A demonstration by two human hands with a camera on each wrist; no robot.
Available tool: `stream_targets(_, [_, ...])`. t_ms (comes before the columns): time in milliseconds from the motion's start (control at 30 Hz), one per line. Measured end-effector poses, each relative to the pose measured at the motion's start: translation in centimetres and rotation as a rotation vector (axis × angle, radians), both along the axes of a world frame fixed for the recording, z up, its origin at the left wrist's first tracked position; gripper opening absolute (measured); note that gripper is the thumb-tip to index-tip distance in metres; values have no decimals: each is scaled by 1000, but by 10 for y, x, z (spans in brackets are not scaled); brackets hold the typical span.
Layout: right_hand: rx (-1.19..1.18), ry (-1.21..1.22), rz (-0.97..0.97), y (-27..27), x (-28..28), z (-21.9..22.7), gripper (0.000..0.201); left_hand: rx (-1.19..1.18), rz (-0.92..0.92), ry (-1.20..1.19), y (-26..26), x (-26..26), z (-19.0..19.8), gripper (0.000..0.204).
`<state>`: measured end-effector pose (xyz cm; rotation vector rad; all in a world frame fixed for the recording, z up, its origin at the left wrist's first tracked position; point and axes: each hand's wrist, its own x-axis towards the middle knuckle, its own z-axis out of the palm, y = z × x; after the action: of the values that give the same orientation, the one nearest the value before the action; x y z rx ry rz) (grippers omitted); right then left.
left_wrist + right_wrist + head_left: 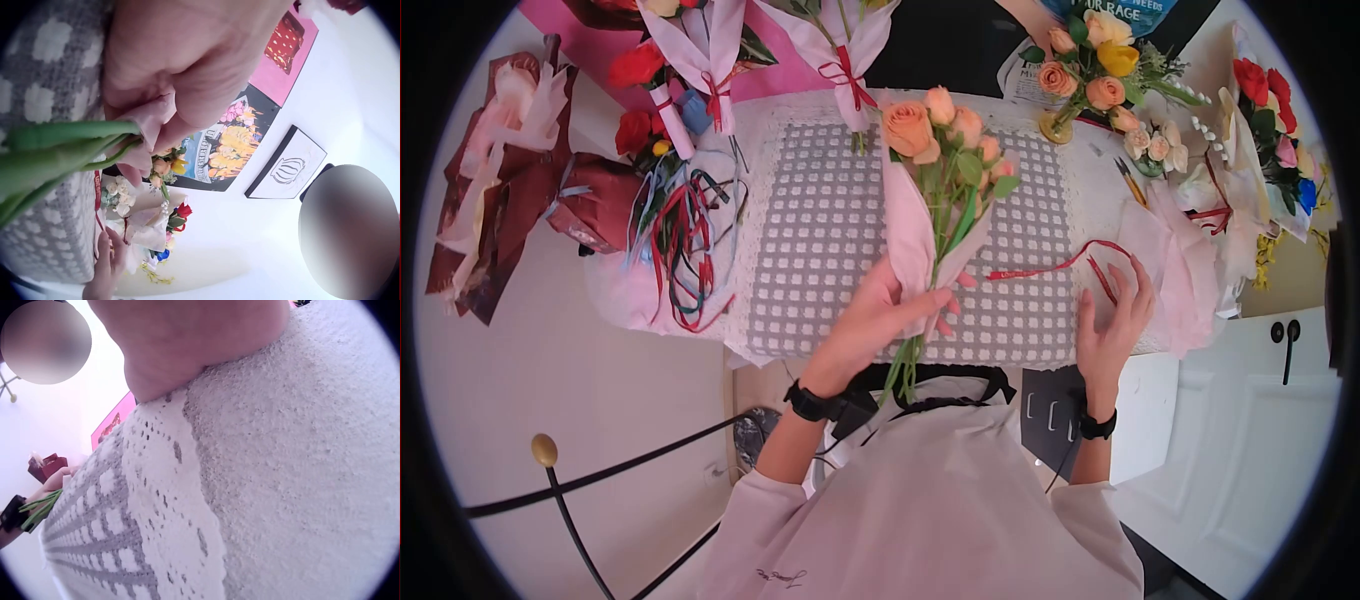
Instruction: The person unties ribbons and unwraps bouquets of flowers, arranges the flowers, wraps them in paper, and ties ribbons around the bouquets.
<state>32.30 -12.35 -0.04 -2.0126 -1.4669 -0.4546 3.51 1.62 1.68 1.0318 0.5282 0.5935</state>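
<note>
The left forearm (785, 440) reaches forward over the near edge of the tabletop (815, 240), its left hand (888, 315) near the middle of that edge, thumb laid across the front and fingers wrapped round behind in a grip. The right forearm (1092, 462) extends forward, with the right hand (1117, 320) low near the near right corner, palm down, thumb apart from the loosely bent fingers.
</note>
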Motion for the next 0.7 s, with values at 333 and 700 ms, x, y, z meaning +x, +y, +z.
stream_targets(333, [-157,45,-12,10,-2,10,51,-247,-58,-127,7,-2,-8,35])
stream_targets(700, [-288,57,17,17,5,12,51,-401,-177,-68,18,0,-12,36])
